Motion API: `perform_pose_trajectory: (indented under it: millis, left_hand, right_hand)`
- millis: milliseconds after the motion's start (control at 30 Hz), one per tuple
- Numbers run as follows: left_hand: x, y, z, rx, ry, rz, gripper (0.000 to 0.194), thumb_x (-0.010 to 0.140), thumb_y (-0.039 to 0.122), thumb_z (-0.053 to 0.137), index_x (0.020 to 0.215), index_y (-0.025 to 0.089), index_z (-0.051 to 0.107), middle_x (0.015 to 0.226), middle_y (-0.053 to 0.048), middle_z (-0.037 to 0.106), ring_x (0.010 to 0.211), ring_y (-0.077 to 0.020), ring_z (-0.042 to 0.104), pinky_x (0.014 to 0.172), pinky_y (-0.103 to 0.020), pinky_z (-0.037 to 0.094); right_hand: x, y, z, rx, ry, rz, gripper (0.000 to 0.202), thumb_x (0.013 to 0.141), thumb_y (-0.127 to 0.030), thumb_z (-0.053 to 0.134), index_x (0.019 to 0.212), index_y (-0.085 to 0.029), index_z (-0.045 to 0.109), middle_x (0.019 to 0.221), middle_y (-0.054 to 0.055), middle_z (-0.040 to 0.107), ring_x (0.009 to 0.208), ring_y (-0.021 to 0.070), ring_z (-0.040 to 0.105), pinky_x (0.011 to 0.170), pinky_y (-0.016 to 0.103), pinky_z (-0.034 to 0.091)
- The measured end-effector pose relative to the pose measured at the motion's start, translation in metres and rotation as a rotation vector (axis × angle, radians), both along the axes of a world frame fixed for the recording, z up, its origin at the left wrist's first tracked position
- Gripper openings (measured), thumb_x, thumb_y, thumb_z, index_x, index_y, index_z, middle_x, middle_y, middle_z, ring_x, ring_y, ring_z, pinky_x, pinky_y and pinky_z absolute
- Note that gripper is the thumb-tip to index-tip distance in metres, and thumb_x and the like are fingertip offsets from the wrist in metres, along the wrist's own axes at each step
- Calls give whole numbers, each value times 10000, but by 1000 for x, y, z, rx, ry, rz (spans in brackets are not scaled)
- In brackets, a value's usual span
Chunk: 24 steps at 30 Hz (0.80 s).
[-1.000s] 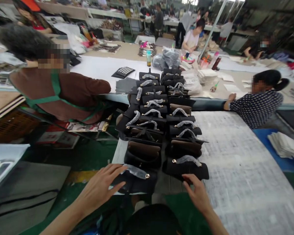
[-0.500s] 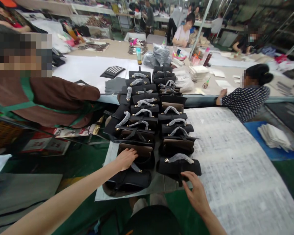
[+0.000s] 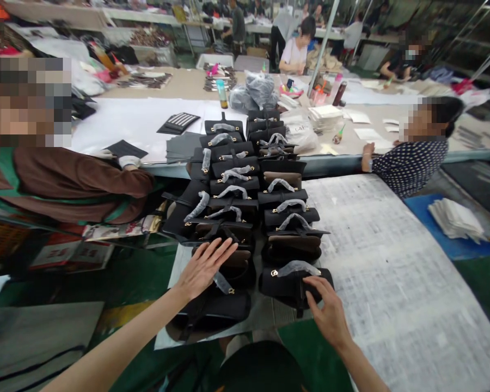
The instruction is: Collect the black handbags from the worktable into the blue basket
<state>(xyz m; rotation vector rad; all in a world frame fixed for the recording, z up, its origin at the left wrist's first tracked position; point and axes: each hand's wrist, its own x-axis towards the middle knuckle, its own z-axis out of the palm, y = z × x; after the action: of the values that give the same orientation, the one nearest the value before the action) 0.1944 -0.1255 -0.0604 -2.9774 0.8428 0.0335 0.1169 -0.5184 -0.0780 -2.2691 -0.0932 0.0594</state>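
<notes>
Two rows of black handbags stand close together on the table in front of me. Over the rear bags of the left row, my left hand (image 3: 206, 267) is stretched flat with its fingers out, holding nothing. Below it lies the front left handbag (image 3: 224, 306), its wrapped handle partly covered by my hand. My right hand (image 3: 329, 307) rests its fingertips on the flap of the front right handbag (image 3: 277, 284), beside the black strap (image 3: 300, 294). Thumb and fingers there are apart. That bag's handle (image 3: 298, 267) is wrapped in clear film, with gold-coloured rings at its ends.
A white-covered tabletop (image 3: 392, 272) extends to my right. One worker in a brown top (image 3: 65, 179) sits at left, another in a dotted top (image 3: 412, 163) at right. Beyond the bags are dark flat pieces (image 3: 183, 147), a plastic bag (image 3: 300, 130) and a bottle (image 3: 221, 93).
My left hand has lifted off the brown-edged bag and its fingers have straightened. My right hand has shifted slightly up onto the flap. The view has turned a little.
</notes>
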Motion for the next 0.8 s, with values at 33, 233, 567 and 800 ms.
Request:
perform_pose_trajectory:
  millis: [33, 233, 567, 800]
  left_hand:
    - [7, -1, -2, -6, -20, 18, 737, 882, 39, 468, 1561, 246, 271, 1571, -93, 367, 1432, -310, 318, 1132, -511, 263]
    - [19, 8, -15, -37, -27, 19, 542, 907, 76, 462, 1444, 159, 464, 1416, -174, 527, 1299, -336, 463, 1042, -540, 330]
    - [-46, 46, 5, -89, 93, 84, 554, 913, 178, 519, 1456, 178, 413, 1479, -126, 438, 1347, -292, 393, 1088, -447, 369]
    - [-116, 69, 26, -99, 207, -53, 668, 890, 344, 570, 1516, 317, 337, 1541, -1, 402, 1409, -243, 335, 1133, -405, 318]
  right_hand:
    - [3, 1, 3, 3, -7, 6, 298, 950, -210, 488, 1215, -305, 586, 1254, 32, 585, 1197, 200, 539, 1062, 411, 449]
    - [9, -6, 14, 9, -23, -6, 254, 948, -211, 511, 1161, -304, 613, 1216, 18, 607, 1156, 187, 568, 1024, 386, 470]
    - [-8, 33, 13, 129, 104, 133, 246, 942, -200, 508, 1144, -279, 624, 1156, 42, 625, 1098, 202, 586, 981, 380, 484]
    - [-11, 72, 15, 154, 141, 274, 290, 928, -165, 495, 1170, -275, 611, 1177, 46, 601, 1121, 200, 565, 1011, 380, 461]
